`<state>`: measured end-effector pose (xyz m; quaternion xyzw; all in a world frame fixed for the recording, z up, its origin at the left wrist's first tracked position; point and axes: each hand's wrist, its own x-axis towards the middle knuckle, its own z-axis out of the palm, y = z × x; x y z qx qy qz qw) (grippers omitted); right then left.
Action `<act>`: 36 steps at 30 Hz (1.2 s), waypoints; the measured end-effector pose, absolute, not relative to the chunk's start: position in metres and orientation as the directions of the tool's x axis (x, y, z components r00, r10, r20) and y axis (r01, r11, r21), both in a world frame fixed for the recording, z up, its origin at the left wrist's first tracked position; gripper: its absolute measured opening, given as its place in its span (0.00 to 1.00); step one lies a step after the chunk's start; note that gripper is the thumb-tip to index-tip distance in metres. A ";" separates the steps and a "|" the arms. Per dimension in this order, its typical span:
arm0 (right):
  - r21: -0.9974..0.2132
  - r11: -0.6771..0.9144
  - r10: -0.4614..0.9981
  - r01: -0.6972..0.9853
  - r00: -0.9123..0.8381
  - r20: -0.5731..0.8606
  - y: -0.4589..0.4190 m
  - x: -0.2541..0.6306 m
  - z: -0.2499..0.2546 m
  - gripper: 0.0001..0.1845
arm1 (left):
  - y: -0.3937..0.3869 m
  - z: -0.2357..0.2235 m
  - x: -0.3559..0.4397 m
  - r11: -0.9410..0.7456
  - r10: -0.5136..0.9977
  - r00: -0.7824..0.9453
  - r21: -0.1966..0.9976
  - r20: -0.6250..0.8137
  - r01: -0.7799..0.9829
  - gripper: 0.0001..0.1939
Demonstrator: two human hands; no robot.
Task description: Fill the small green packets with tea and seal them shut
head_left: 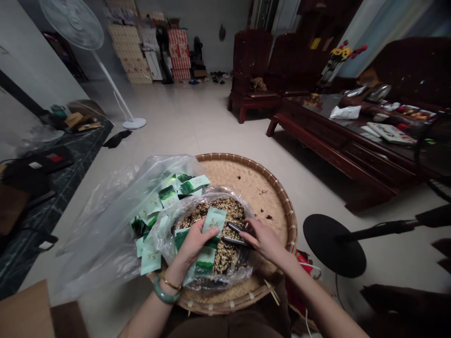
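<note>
Two bare hands at work over a round woven bamboo tray (254, 172). Left hand (196, 238): thumb and fingers clamped on a pale green rectangular packet (214, 218) with small gold print; packet tilted, above the heap. Right hand (263, 238): fingers closed around a slim dark two-pronged tool (237, 242); prongs apart, pointing toward the packet. Cannot tell whether the tips touch the contents below.

Beneath both hands: a loose pale-and-dark speckled grainy mix (222, 262), inside a crumpled clear plastic bag (225, 281) on the tray. More green packets lie at the left side of this mix, below the left hand. Left of it, a large translucent plastic bag (102, 246) holds many similar packets (151, 257). Few dark fragments (269, 217) lie on the tray's bare right part.
</note>
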<state>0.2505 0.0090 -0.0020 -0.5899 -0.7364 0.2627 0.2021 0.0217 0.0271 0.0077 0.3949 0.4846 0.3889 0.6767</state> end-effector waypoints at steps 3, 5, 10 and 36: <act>-0.880 0.129 0.983 0.457 -0.177 0.053 0.023 0.226 0.013 0.20 | 0.023 0.006 0.029 0.325 0.914 0.269 0.945 -0.303 -0.040 0.23; -0.950 0.092 0.990 0.299 -0.129 0.055 0.032 0.209 0.018 0.17 | 0.023 0.009 0.031 0.286 0.914 0.300 0.958 -0.273 -0.001 0.23; -0.967 0.065 0.981 0.248 -0.192 0.016 0.035 0.188 0.024 0.16 | 0.028 0.023 0.029 0.196 0.963 0.188 0.981 -0.191 -0.006 0.17; -0.943 -0.103 0.994 -0.318 -0.006 -0.107 0.122 0.152 0.070 0.14 | 0.020 0.009 0.011 0.083 0.955 -0.216 0.882 -0.203 -0.464 0.19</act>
